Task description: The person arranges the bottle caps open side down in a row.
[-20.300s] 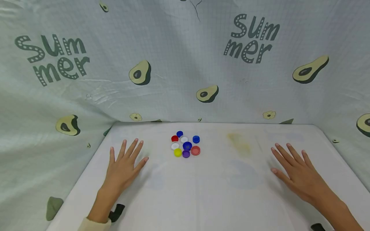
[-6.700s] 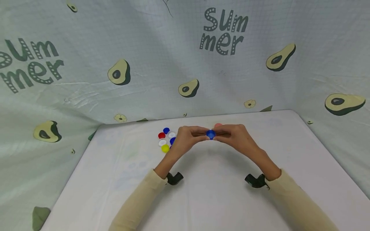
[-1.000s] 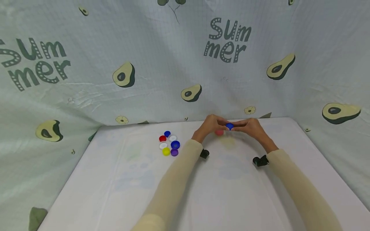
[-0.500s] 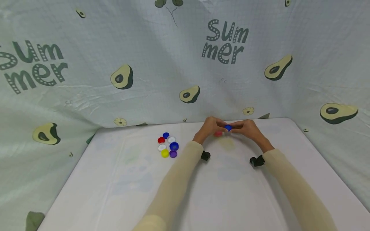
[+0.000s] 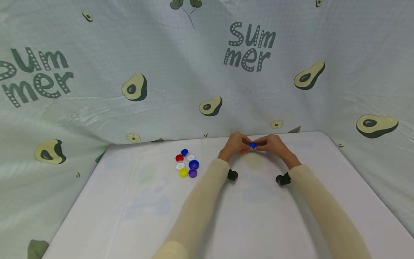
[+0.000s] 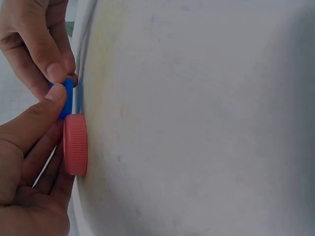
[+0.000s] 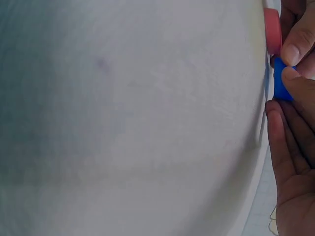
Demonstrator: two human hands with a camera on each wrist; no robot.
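Observation:
A blue bottle cap (image 5: 252, 145) is held between both hands near the table's far edge. My left hand (image 5: 233, 145) pinches its left side and my right hand (image 5: 274, 146) its right side, thumbs on the near face. In the left wrist view the blue cap (image 6: 68, 98) is right at the end of a ribbed pinkish-red bottle cap (image 6: 76, 145), which stands on the table beside the left fingers. The right wrist view shows the same red cap (image 7: 272, 30) next to the blue cap (image 7: 281, 86), just over the white surface.
Left of the hands, a cluster of caps lies on the white table (image 5: 207, 216): blue (image 5: 184, 152), red (image 5: 179, 158), white (image 5: 191, 157), yellow (image 5: 183, 172), purple (image 5: 192, 173) and others. A patterned cloth (image 5: 174, 118) hangs behind the table's far edge.
Earliest, both hands lay spread and both caps were in the cluster; later the red cap lay apart and both hands held the blue one. Over the last second they lower it slightly beside the red cap.

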